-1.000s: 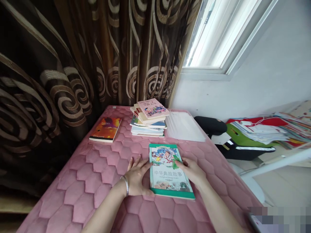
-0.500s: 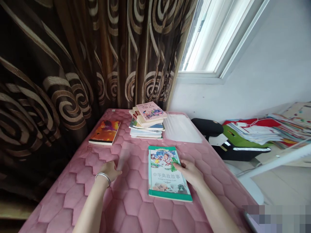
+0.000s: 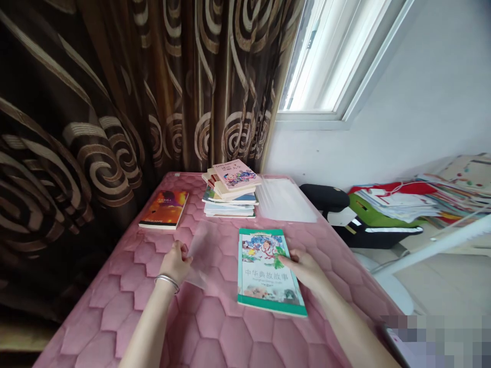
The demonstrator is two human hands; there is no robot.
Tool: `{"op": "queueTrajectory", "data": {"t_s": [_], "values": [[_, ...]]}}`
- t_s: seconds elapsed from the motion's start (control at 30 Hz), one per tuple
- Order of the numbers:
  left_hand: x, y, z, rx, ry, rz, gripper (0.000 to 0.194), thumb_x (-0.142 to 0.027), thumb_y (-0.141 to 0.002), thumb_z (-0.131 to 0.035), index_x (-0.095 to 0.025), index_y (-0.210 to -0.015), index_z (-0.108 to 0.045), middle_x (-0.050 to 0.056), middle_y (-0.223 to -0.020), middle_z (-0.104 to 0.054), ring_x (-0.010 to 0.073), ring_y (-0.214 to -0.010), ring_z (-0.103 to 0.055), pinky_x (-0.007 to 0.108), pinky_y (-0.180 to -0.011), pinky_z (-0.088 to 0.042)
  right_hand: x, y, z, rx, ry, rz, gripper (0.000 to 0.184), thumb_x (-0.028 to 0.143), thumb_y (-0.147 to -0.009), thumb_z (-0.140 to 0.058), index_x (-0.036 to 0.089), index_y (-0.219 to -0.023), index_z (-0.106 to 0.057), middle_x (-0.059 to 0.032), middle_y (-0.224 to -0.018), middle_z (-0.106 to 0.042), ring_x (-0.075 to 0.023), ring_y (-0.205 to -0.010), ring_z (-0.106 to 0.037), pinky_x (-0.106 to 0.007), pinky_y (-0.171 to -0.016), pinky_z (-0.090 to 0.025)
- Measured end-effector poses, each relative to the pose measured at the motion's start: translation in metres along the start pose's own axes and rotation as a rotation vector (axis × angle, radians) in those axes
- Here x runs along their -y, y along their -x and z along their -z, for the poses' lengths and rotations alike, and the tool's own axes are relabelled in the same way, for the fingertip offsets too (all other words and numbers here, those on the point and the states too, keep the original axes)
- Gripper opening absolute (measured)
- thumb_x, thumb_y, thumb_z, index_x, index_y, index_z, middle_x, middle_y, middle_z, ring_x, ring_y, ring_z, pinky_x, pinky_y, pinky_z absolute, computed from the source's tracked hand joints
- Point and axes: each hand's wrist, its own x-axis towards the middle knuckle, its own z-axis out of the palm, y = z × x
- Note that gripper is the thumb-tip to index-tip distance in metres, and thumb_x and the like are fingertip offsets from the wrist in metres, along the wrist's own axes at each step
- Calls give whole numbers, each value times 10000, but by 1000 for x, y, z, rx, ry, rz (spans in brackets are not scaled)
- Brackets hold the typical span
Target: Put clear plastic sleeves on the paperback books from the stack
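Note:
A green-covered book (image 3: 264,273) lies flat on the pink quilted tabletop (image 3: 230,337) in front of me. My right hand (image 3: 306,269) holds its right edge, thumb on the cover. To the left of the book, my left hand (image 3: 175,261), a silver bangle on its wrist, pinches the edge of a clear plastic sheet (image 3: 205,258). The sheet is raised a little off the tabletop and reaches toward the book's left edge.
A stack of books (image 3: 230,190) with a pink one on top stands at the back, an orange book (image 3: 164,208) to its left, a pile of clear plastic sheets (image 3: 286,201) to its right. Brown swirl curtains hang behind. Papers and a black chair sit at the right.
My left hand left the book's left edge, moved left and took hold of the clear plastic sheet, which is now lifted. My right hand stayed on the book.

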Motion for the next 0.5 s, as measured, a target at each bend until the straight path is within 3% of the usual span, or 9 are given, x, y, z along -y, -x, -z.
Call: {"op": "queueTrajectory", "data": {"t_s": [0.1, 0.17, 0.23, 0.37, 0.5], "values": [[-1, 0, -5, -25, 28, 2, 241, -106, -746, -574, -239, -738, -373, -41, -625, -587, 150, -631, -632, 214, -581, -391, 10, -6, 6, 26, 9, -16, 201, 356, -614, -682, 179, -675, -611, -62, -707, -721, -241, -699, -684, -292, -579, -511], [-2, -1, -5, -95, 72, 1, 212, -140, -760, -560, -241, -744, -375, -19, -683, -625, 160, -652, -646, 228, -595, -412, 12, 4, 5, 38, -16, -26, 226, 385, -615, -681, 182, -682, -607, -73, -739, -724, -255, -729, -688, -298, -580, -522], [-3, -3, -5, -161, 155, 7, 176, -187, -764, -555, -240, -773, -388, 6, -750, -653, 168, -665, -658, 242, -610, -440, 8, 28, -2, 43, -71, -66, 284, 448, -632, -663, 188, -730, -603, -80, -761, -721, -267, -722, -690, -302, -522, -522], [0, -7, -6, -192, 369, 36, 239, -264, -715, -596, -221, -873, -421, 32, -796, -669, 183, -672, -680, 266, -615, -497, -11, 96, -22, 197, -222, -278, 450, 563, -657, -642, 239, -960, -566, -52, -769, -715, -233, -550, -673, -308, -418, -508], [6, -11, -15, -117, 488, 29, 316, -225, -681, -606, -196, -947, -436, 11, -749, -667, 175, -645, -685, 268, -619, -512, -18, 136, -18, 437, -162, -371, 434, 635, -703, -576, 239, -880, -591, -52, -744, -716, -196, -558, -680, -232, -413, -468]]}}
